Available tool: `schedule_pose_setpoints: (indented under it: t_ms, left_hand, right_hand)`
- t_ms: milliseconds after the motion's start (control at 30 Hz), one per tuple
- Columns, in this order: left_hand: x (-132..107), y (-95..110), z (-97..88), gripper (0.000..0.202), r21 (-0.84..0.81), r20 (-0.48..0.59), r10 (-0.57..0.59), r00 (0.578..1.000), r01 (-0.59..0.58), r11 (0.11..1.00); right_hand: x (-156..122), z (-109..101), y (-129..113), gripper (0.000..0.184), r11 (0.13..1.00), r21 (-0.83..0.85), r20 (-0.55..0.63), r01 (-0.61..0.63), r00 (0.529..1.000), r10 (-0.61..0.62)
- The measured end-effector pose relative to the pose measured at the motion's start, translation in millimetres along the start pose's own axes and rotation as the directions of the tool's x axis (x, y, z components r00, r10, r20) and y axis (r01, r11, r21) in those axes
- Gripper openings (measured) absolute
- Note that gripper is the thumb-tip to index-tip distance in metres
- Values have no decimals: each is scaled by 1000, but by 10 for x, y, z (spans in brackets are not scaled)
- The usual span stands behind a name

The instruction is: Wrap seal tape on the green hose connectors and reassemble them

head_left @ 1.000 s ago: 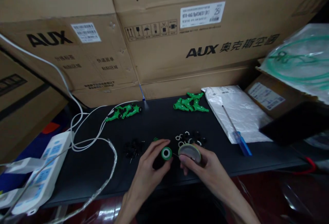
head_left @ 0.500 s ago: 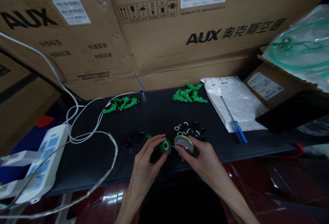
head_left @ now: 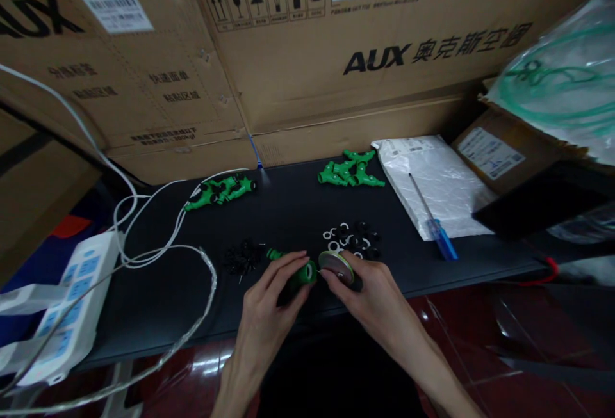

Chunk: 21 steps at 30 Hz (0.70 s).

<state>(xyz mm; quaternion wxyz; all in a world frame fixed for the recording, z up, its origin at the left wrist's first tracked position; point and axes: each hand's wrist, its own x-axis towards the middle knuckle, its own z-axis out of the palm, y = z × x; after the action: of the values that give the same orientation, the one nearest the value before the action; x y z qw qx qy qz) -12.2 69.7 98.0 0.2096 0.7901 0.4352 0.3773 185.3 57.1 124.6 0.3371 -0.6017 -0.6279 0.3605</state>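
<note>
My left hand (head_left: 269, 296) is wrapped round a green plastic fitting (head_left: 303, 273), its open end turned toward my right hand. My right hand (head_left: 372, 293) pinches something thin at that open end; what it is I cannot make out. A small round tin (head_left: 337, 265) sits right under the right fingers. Both hands hover over the near edge of the black table (head_left: 293, 213). Small black and white rings (head_left: 350, 237) lie just behind the tin. A heap of small black parts (head_left: 243, 256) lies left of the fitting.
Two clusters of green fittings (head_left: 350, 170) (head_left: 218, 191) lie at the back. A blue-handled screwdriver (head_left: 435, 223) rests on a white plastic bag (head_left: 430, 184). White cables (head_left: 144, 239) and a power strip (head_left: 62, 306) sit left. Cardboard boxes (head_left: 336, 53) wall the back.
The view has tilted downward, so everything sits higher in frame. My left hand has turned the fitting, so its white-rimmed opening shows less. Both hands stay together at the table edge.
</note>
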Motion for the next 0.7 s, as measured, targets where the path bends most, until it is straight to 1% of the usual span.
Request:
schedule_pose_setpoints:
  t_ms: [267, 433, 567, 700]
  left_hand:
    - [-29, -6, -10, 41, 29, 1, 45, 999, -45, 999]
    - [-24, 6, -17, 39, 3, -17, 34, 999, -34, 999]
    - [-34, 4, -3, 38, -4, -67, 57, 996, -58, 998]
    - [-35, 5, 43, 36, 4, -113, 88, 990, -88, 996]
  right_hand:
    - [-17, 12, 5, 15, 1000, -19, 44, 7, 999, -7]
    - [-26, -7, -3, 14, 1000, -14, 51, -6, 999, 6]
    - [-38, -35, -62, 15, 1000, 3, 45, -4, 999, 4]
    - [-27, -10, -91, 16, 1000, 7, 26, -7, 1000, 7]
